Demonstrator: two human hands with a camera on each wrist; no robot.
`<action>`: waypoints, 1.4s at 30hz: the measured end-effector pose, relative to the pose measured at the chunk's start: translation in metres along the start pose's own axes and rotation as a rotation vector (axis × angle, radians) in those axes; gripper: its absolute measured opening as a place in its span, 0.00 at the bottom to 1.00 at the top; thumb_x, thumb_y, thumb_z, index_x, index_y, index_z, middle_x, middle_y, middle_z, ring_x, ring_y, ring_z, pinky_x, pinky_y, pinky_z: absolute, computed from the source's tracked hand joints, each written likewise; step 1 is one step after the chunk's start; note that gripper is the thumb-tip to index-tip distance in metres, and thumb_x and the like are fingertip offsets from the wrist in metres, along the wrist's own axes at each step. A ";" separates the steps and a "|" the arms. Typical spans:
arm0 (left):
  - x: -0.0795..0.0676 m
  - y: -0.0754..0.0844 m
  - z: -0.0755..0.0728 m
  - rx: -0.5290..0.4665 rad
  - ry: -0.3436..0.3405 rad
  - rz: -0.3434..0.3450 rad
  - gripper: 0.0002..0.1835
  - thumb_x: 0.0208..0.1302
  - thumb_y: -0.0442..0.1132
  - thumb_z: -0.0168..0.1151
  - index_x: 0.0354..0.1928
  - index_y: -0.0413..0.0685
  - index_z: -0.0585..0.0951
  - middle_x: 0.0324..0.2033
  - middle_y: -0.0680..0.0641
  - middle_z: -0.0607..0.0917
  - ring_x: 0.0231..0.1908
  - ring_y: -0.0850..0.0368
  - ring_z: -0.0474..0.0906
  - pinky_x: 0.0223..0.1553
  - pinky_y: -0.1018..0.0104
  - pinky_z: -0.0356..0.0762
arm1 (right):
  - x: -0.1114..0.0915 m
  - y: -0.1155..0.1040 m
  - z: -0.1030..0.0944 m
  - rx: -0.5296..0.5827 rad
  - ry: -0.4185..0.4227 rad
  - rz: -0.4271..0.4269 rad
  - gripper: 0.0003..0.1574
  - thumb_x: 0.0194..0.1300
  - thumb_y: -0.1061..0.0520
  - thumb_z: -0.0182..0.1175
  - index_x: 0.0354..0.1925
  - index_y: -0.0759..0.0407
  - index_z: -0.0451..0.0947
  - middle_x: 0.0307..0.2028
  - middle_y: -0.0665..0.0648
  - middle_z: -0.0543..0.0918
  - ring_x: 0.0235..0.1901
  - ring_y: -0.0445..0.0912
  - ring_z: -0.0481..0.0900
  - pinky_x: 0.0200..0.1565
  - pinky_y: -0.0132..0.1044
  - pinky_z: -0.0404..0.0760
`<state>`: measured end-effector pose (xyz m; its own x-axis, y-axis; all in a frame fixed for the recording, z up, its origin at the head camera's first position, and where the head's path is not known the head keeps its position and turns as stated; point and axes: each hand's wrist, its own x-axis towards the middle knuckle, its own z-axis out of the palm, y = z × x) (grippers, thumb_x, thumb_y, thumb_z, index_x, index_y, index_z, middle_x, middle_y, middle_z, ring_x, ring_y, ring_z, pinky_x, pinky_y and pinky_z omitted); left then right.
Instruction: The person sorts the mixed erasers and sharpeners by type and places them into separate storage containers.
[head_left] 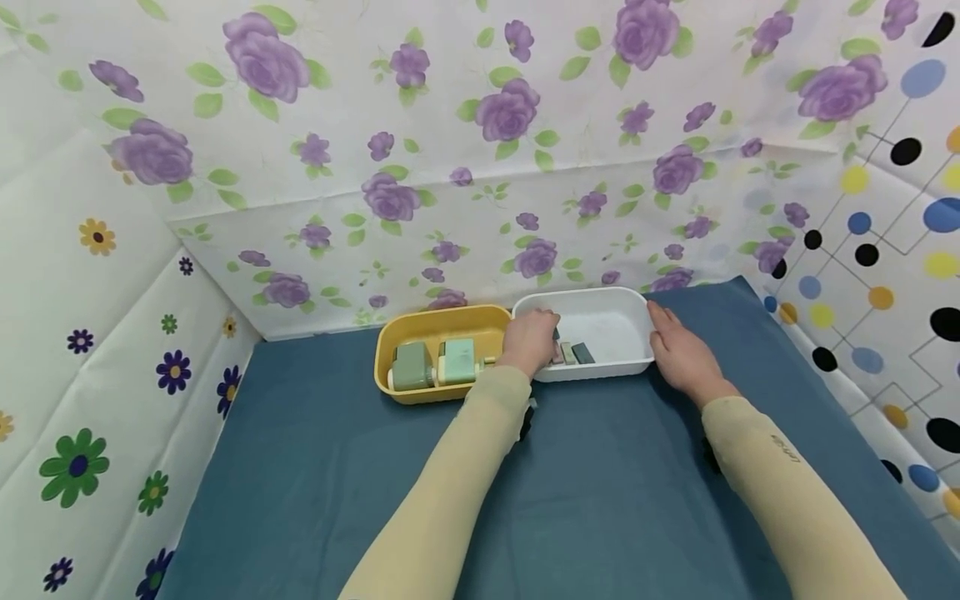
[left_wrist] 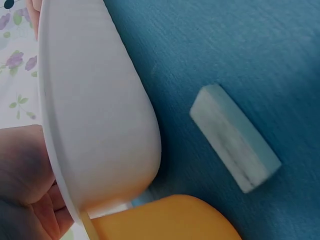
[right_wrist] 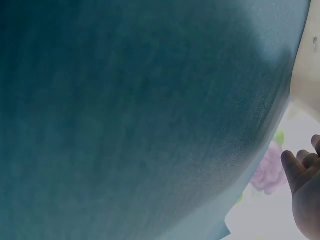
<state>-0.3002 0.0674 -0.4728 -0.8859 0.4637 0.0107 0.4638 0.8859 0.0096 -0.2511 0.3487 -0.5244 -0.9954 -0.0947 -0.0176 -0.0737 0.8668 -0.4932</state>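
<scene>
My left hand (head_left: pixel 529 340) reaches over the left end of a white bin (head_left: pixel 607 325), fingers pointing down inside it. A dark small block (head_left: pixel 556 333) shows right at its fingertips; I cannot tell whether they pinch it. Beside it in the bin lie small eraser-like blocks, one beige (head_left: pixel 568 354) and one dark grey (head_left: pixel 583 354). My right hand (head_left: pixel 684 350) rests against the bin's right rim with its fingers extended. In the left wrist view, a pale grey-blue block (left_wrist: pixel 235 140) lies on the cloth in front of the bin.
A yellow bin (head_left: pixel 390 393) adjoins the white one on the left. It holds a dark green boxy item (head_left: pixel 412 367) and a mint green one (head_left: pixel 457 361), resembling crank pencil sharpeners. Blue cloth (head_left: pixel 315 500) covers the table, with a flowered sheet (head_left: pixel 450 192) behind.
</scene>
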 end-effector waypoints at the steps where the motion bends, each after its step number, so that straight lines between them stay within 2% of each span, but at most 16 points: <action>1: 0.001 0.001 0.000 0.007 -0.005 0.001 0.18 0.75 0.37 0.65 0.62 0.59 0.87 0.54 0.55 0.89 0.52 0.56 0.85 0.50 0.56 0.87 | 0.000 0.000 0.000 0.001 0.000 -0.002 0.39 0.89 0.49 0.31 0.88 0.54 0.35 0.85 0.66 0.45 0.83 0.66 0.42 0.78 0.69 0.49; 6: 0.008 0.003 0.003 0.022 -0.018 0.020 0.21 0.70 0.37 0.71 0.63 0.60 0.87 0.56 0.56 0.88 0.53 0.56 0.85 0.54 0.59 0.86 | 0.000 0.002 0.002 0.002 0.008 -0.007 0.39 0.89 0.49 0.32 0.88 0.54 0.36 0.85 0.66 0.45 0.83 0.66 0.42 0.77 0.69 0.50; 11: 0.015 0.004 0.004 -0.004 -0.021 0.023 0.32 0.65 0.36 0.76 0.71 0.63 0.83 0.72 0.56 0.78 0.69 0.57 0.75 0.63 0.62 0.80 | 0.000 0.003 0.002 0.000 0.025 -0.005 0.39 0.89 0.49 0.32 0.88 0.54 0.36 0.85 0.67 0.47 0.83 0.67 0.44 0.77 0.69 0.51; 13: 0.016 0.004 0.004 -0.020 -0.023 0.019 0.36 0.62 0.36 0.78 0.72 0.64 0.82 0.75 0.55 0.74 0.73 0.57 0.71 0.65 0.63 0.79 | 0.000 0.003 0.002 -0.001 0.027 -0.005 0.39 0.89 0.49 0.32 0.88 0.54 0.36 0.85 0.68 0.47 0.83 0.67 0.44 0.77 0.70 0.51; 16: 0.015 0.002 0.003 -0.025 -0.012 0.023 0.34 0.62 0.36 0.79 0.70 0.64 0.83 0.74 0.55 0.75 0.71 0.56 0.74 0.63 0.63 0.80 | -0.001 0.002 0.001 0.001 0.031 -0.007 0.39 0.89 0.49 0.32 0.88 0.54 0.37 0.84 0.69 0.47 0.82 0.67 0.45 0.77 0.70 0.52; 20: 0.012 -0.001 0.001 -0.015 0.008 0.031 0.29 0.66 0.37 0.77 0.69 0.63 0.85 0.72 0.55 0.77 0.66 0.56 0.78 0.61 0.62 0.82 | -0.002 0.001 0.000 0.004 0.035 -0.006 0.39 0.89 0.48 0.32 0.88 0.54 0.36 0.84 0.70 0.47 0.82 0.68 0.46 0.76 0.70 0.52; 25: 0.006 -0.007 0.000 -0.027 0.019 0.026 0.24 0.73 0.34 0.69 0.68 0.62 0.86 0.73 0.54 0.77 0.65 0.55 0.80 0.62 0.59 0.82 | -0.001 -0.001 0.000 0.004 0.030 -0.004 0.39 0.89 0.48 0.31 0.88 0.54 0.36 0.84 0.70 0.47 0.82 0.68 0.45 0.76 0.71 0.52; 29: 0.000 -0.012 -0.001 -0.070 0.019 0.009 0.23 0.77 0.31 0.64 0.68 0.62 0.85 0.75 0.54 0.75 0.68 0.54 0.77 0.62 0.58 0.82 | 0.000 -0.002 0.001 0.006 0.027 -0.006 0.39 0.89 0.49 0.32 0.88 0.54 0.36 0.84 0.71 0.47 0.82 0.68 0.46 0.76 0.71 0.52; 31: -0.005 -0.015 -0.002 -0.096 0.025 0.008 0.23 0.78 0.33 0.64 0.68 0.62 0.85 0.75 0.54 0.75 0.67 0.53 0.79 0.54 0.60 0.86 | 0.000 -0.002 0.002 0.008 0.025 -0.009 0.39 0.89 0.49 0.32 0.88 0.54 0.37 0.84 0.71 0.47 0.82 0.68 0.46 0.76 0.71 0.52; 34: -0.013 -0.019 -0.003 -0.150 0.045 0.033 0.21 0.79 0.37 0.63 0.69 0.61 0.84 0.75 0.53 0.76 0.56 0.53 0.85 0.40 0.63 0.86 | 0.001 0.000 0.002 0.000 0.017 -0.008 0.39 0.89 0.48 0.32 0.88 0.55 0.36 0.84 0.71 0.47 0.82 0.69 0.46 0.76 0.71 0.52; 36: -0.019 -0.021 -0.004 -0.183 0.079 0.066 0.20 0.80 0.39 0.63 0.69 0.59 0.85 0.73 0.53 0.78 0.51 0.54 0.87 0.36 0.65 0.84 | 0.001 0.001 0.002 -0.004 0.010 0.000 0.39 0.89 0.48 0.31 0.88 0.54 0.35 0.84 0.71 0.47 0.82 0.69 0.46 0.76 0.71 0.52; 38: -0.025 -0.024 -0.005 -0.218 0.120 0.106 0.19 0.80 0.41 0.64 0.68 0.57 0.86 0.70 0.52 0.81 0.51 0.54 0.87 0.40 0.65 0.86 | 0.002 0.001 0.002 -0.009 0.009 0.003 0.39 0.89 0.48 0.31 0.88 0.54 0.35 0.84 0.71 0.48 0.82 0.69 0.46 0.76 0.72 0.52; 42: -0.041 -0.029 -0.009 -0.255 0.182 0.167 0.18 0.79 0.42 0.66 0.66 0.54 0.87 0.65 0.51 0.85 0.65 0.53 0.81 0.51 0.61 0.87 | 0.000 -0.001 0.000 -0.006 0.006 0.007 0.40 0.89 0.47 0.30 0.88 0.54 0.35 0.84 0.70 0.48 0.82 0.69 0.45 0.76 0.72 0.51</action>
<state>-0.2774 0.0223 -0.4646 -0.7929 0.5718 0.2108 0.6090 0.7554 0.2418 -0.2515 0.3481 -0.5242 -0.9962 -0.0860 -0.0158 -0.0674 0.8704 -0.4877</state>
